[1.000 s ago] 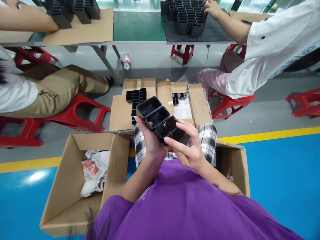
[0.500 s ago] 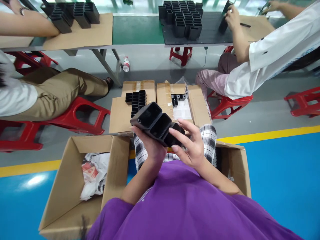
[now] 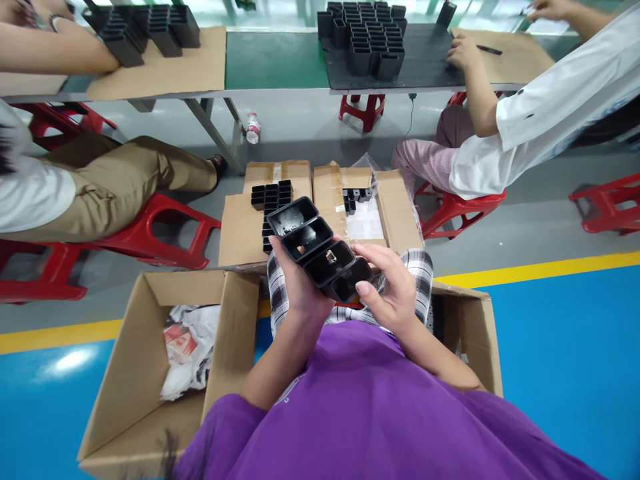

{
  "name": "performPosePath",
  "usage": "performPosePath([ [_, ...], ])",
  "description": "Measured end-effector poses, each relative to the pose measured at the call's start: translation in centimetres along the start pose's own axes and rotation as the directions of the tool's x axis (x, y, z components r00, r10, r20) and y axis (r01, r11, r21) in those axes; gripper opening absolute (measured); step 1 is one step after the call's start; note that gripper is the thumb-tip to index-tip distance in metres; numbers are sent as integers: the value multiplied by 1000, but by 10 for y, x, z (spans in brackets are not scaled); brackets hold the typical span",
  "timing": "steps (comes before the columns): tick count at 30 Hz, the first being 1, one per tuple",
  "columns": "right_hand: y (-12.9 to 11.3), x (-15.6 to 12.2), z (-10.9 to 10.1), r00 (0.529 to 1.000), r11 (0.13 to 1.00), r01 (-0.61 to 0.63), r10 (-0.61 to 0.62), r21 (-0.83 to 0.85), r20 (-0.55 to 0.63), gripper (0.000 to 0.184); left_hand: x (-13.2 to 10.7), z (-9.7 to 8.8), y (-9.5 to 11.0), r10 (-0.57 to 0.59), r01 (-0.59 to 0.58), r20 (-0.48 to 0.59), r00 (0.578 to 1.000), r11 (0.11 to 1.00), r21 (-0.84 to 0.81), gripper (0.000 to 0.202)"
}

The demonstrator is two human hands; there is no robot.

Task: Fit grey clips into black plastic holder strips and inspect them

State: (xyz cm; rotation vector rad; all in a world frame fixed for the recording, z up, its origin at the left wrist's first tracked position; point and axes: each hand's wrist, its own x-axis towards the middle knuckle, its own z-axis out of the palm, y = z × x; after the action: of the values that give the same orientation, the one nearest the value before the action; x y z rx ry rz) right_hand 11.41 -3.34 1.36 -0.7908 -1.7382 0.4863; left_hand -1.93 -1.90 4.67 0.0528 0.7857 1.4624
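Over my lap I hold a slanting row of several black rectangular plastic boxes (image 3: 327,261), with their hollow mouths facing me. Small light openings show at the bottom of two of them. My left hand (image 3: 303,283) wraps around the row from below and the left, its thumb along the near side. At the right end, my right hand (image 3: 393,283) has its thumb and fingers about the last box. More black boxes (image 3: 273,203) stand in a block on the carton just beyond, partly hidden by the ones I hold.
An open carton (image 3: 373,220) with small black pieces stands ahead. Beside me are a carton (image 3: 233,333) with crumpled bags and another carton (image 3: 480,320). Co-workers sit on red stools (image 3: 170,230) at a long table (image 3: 275,63) bearing stacked black boxes (image 3: 375,40).
The boxes in my hands have tipped so their insides show more, and another box is visible in the row. The co-worker's hand at right has let go of a black box.
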Motion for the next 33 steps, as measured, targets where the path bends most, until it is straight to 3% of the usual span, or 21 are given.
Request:
performPosePath([
  [13, 4, 1, -2, 992, 989, 126, -127, -77, -1, 48, 4, -5, -4, 100, -100, -15, 995, 995, 19, 73],
  [21, 3, -1, -1, 994, 997, 77, -77, -4, -75, 37, -2, -4, -4, 161, -162, 14, 987, 986, 31, 73],
  [33, -1, 12, 0, 989, 982, 146, -146, -122, 12, 46, -7, 3, -11, 178, -176, -110, 978, 984, 30, 75],
])
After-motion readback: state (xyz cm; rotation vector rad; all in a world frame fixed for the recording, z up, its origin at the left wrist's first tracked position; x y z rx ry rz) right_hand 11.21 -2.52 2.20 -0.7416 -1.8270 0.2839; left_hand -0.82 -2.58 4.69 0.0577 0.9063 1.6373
